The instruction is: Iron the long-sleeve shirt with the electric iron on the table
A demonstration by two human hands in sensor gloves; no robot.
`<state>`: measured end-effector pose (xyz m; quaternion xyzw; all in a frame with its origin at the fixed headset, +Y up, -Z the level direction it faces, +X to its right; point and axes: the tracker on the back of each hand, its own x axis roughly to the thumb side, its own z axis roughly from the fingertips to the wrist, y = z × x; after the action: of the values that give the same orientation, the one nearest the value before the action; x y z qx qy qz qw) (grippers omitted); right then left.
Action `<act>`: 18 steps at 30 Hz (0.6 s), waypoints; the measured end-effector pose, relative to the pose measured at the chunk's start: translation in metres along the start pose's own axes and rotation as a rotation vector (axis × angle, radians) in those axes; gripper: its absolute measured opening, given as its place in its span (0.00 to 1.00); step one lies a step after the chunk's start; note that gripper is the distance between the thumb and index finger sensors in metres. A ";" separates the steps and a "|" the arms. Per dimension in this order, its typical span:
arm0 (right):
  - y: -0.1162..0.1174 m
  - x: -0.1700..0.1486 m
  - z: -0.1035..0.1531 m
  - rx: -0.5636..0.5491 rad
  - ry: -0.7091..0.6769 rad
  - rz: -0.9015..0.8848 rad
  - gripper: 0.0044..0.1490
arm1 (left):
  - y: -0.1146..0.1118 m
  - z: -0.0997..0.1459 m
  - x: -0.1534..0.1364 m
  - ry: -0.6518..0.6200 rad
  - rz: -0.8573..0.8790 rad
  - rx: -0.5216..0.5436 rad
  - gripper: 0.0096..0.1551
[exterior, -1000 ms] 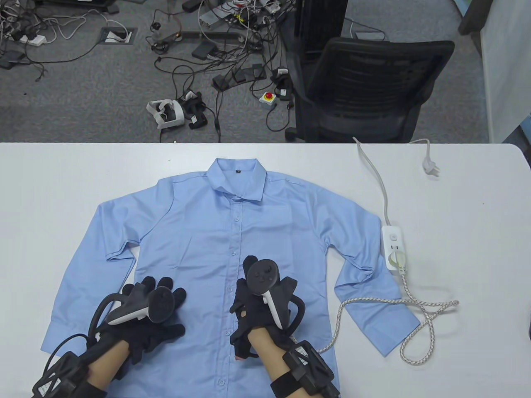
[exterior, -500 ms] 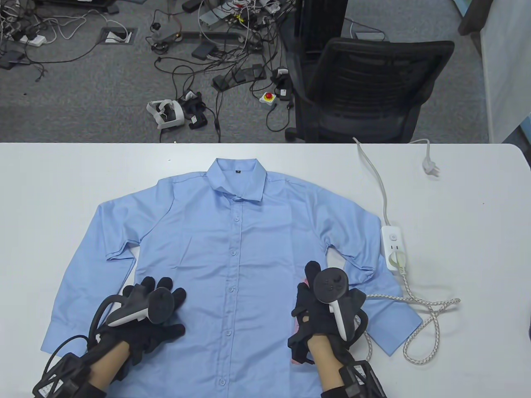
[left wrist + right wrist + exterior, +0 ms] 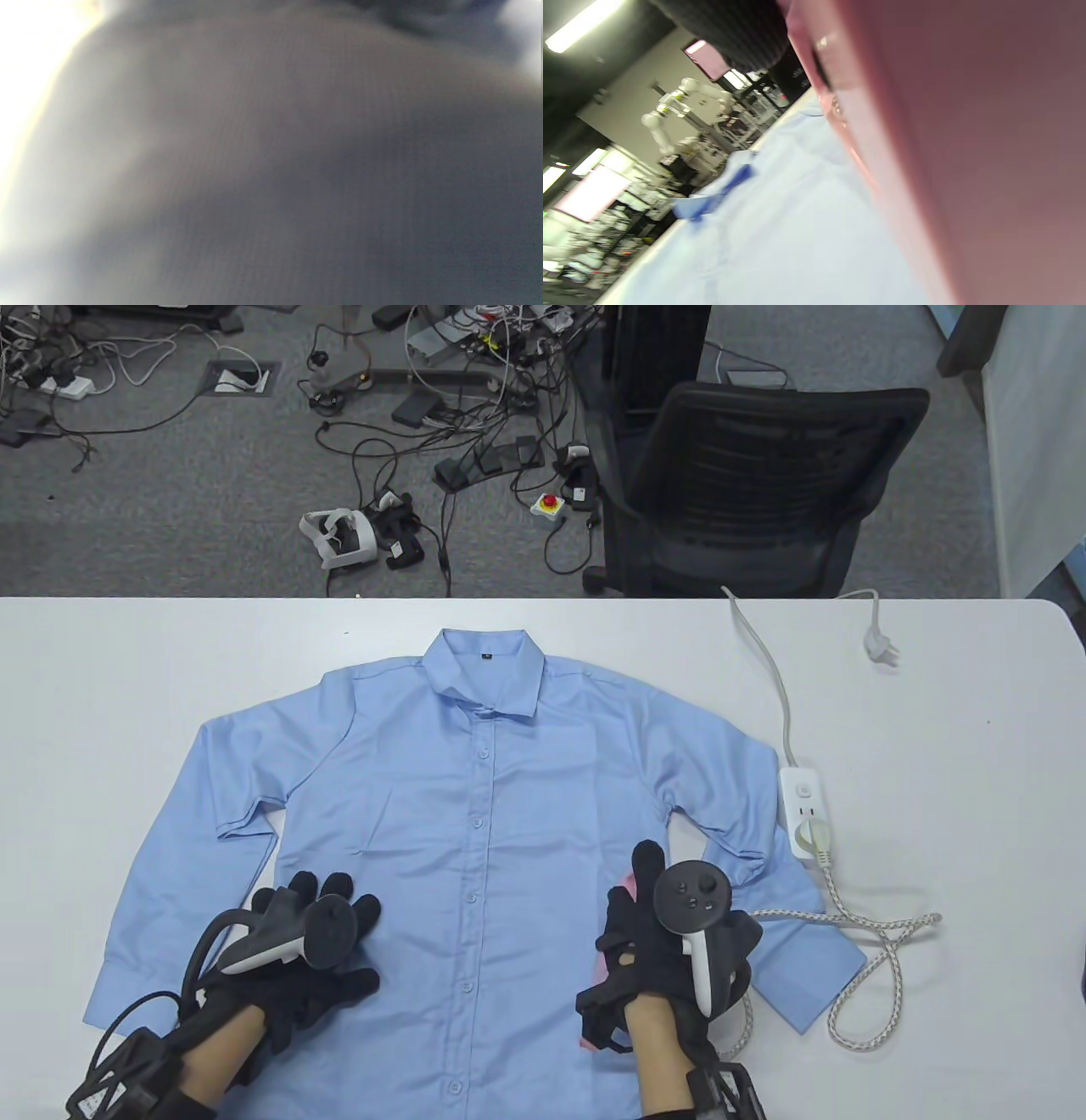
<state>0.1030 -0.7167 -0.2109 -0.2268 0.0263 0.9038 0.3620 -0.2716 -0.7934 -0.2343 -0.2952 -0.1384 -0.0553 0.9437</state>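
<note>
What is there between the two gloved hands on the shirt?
In the table view, only flat blue shirt with its button placket lies between the left hand and the right hand; nothing else rests there.

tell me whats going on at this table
A person in sensor gloves is ironing a light blue long-sleeve shirt spread flat, buttoned, on a white table. The left hand rests flat on the lower front, holding the fabric down. The right hand grips a pink iron at the shirt's right side seam. The iron's braided cord runs to a white power strip beside the sleeve.
</note>
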 end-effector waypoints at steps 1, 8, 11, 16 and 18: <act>0.002 0.005 0.010 0.019 -0.006 -0.003 0.48 | 0.000 0.000 0.000 0.000 0.000 -0.003 0.50; 0.039 0.040 0.076 0.150 -0.089 0.104 0.54 | 0.000 -0.001 0.000 0.002 -0.003 -0.029 0.49; 0.061 0.043 0.089 0.192 -0.081 0.108 0.54 | 0.000 0.000 0.001 0.005 -0.010 -0.033 0.49; 0.084 0.037 0.093 0.236 -0.013 0.115 0.54 | 0.000 -0.001 0.001 0.003 -0.008 -0.033 0.49; 0.082 0.037 0.094 0.204 0.019 0.143 0.53 | 0.000 0.000 0.001 0.004 -0.011 -0.032 0.49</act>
<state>-0.0123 -0.7331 -0.1519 -0.1952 0.1377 0.9177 0.3174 -0.2702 -0.7934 -0.2344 -0.3095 -0.1371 -0.0631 0.9388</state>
